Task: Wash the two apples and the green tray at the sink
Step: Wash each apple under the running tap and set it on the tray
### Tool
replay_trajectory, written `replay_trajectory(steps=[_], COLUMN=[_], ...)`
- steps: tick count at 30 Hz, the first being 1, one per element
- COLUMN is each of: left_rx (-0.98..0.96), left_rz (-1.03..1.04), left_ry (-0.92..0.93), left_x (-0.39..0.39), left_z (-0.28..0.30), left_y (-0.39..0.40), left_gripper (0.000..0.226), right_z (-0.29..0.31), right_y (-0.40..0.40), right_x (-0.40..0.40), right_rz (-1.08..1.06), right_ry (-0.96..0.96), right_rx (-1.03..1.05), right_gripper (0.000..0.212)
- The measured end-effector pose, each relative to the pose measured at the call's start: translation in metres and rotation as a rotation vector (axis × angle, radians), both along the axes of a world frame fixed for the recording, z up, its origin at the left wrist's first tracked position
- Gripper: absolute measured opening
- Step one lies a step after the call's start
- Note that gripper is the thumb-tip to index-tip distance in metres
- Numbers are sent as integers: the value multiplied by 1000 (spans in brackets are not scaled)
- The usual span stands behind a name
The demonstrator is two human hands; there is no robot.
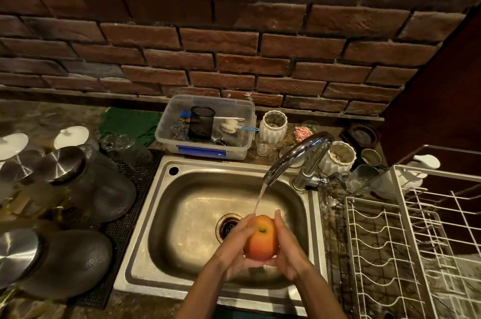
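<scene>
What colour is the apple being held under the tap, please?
Orange-red, fading to yellow near the stem, on the apple; the head view shows it.

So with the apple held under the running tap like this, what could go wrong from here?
The apple is wet and only cupped between the left hand and right hand; it could slip and drop into the sink, perhaps onto the open drain. The stream from the faucet hits the apple's top, so water may splash towards the dish rack.

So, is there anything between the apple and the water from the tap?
Nothing visible. The stream falls from the tap straight onto the top of the apple, which both hands hold at its sides over the sink.
</scene>
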State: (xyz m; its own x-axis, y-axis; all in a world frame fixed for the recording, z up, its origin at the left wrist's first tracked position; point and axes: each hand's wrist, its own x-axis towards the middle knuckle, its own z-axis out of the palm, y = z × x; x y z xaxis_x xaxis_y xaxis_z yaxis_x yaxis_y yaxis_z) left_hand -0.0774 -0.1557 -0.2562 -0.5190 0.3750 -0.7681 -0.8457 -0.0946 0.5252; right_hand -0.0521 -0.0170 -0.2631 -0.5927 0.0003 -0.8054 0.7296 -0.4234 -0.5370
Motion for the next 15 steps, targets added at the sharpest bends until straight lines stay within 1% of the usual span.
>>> replay_trajectory(steps=[2,4,5,6,8,10,12,15], left_rx=[50,75,79,72,41,6,-12,1], left_rz=[-39,-74,-85,-95,-116,-128,-134,-117], left_ry=[9,15,17,21,26,24,18,35], left_x=[4,8,11,12,17,23,29,41], left_z=[-2,-2,0,1,8,14,19,29], left_y=[-7,-12,-14,-16,-18,-19,-20,-20], left_gripper=[62,69,68,63,45,35,34,42], right_z=[-2,-2,-3,-3,-3,-4,-2,10], right_y=[5,7,8,9,11,12,12,13], right_x=[9,19,25,30,40,48,53,63], right_rz=[23,19,13,19,35,42,59,46], right_ry=[37,73,94,112,128,138,148,197], right_rx=[-12,-31,-40,-53,-83,-84,-40,6], right_gripper=[55,51,52,54,56,55,53,57])
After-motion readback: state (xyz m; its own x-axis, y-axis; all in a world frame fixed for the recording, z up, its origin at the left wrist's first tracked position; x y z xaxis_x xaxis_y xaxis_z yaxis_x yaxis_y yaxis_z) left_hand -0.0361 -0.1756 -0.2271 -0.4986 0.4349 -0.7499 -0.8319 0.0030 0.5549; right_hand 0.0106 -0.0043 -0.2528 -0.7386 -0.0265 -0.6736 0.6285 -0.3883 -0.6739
